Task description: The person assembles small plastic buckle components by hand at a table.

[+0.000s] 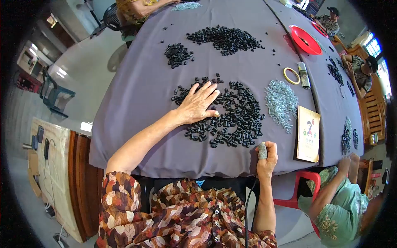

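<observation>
My left hand [197, 104] lies with its fingers spread over a heap of small black plastic pieces [242, 111] on the grey-covered table [136, 103]. It touches the left part of that heap and grips nothing. My right hand [266, 159] is near the table's front edge, to the lower right of the heap. Its fingers are curled, and a grey covering [262, 151] shows at the thumb. Whether anything small is held in it is hidden. Right of the heap is a pile of small clear bluish pieces [281, 103].
A booklet [308, 134], a tape roll [291, 76] and a dark packet [304, 75] lie to the right. More black piles [223, 39] and a red bowl [305, 40] are farther back. Several people sit around; one in green [339, 202] is close at my right.
</observation>
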